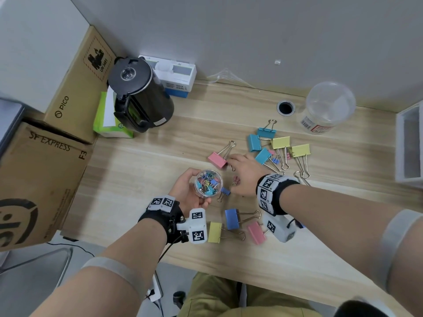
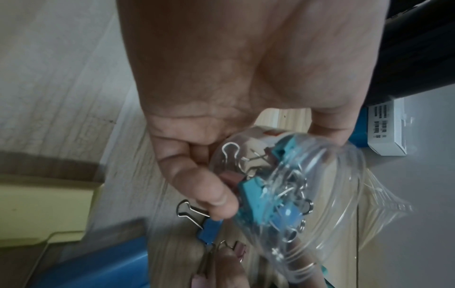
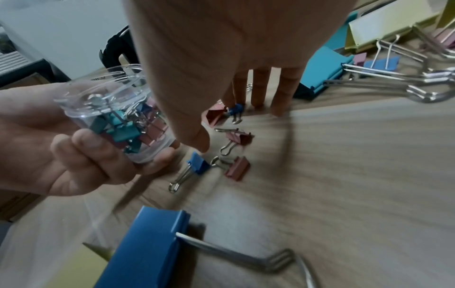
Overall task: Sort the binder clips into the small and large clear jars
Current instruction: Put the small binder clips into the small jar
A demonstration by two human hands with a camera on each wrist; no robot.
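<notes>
My left hand [image 1: 187, 191] grips the small clear jar [image 1: 208, 183], open at the top and holding several small coloured clips [image 2: 256, 191]. My right hand [image 1: 235, 177] hovers just right of the jar, fingers [image 3: 258, 91] straight and pointing down at the table, holding nothing. Under it lie small clips: a blue one [image 3: 198, 163] by the thumb tip and two pink ones [image 3: 237, 168]. Large clips lie around: a pink one [image 1: 217, 160], blue [image 1: 231, 218], yellow [image 1: 215, 232], and a cluster [image 1: 279, 145] further right. The large clear jar [image 1: 327, 108] stands lidded at the back right.
A black kettle [image 1: 139, 92], a green tissue pack [image 1: 109, 117] and a white box [image 1: 176, 76] stand at the back left. Cardboard boxes [image 1: 39, 179] line the left side. A cable hole [image 1: 285, 108] lies beside the large jar, a white organiser [image 1: 409, 143] at the right edge.
</notes>
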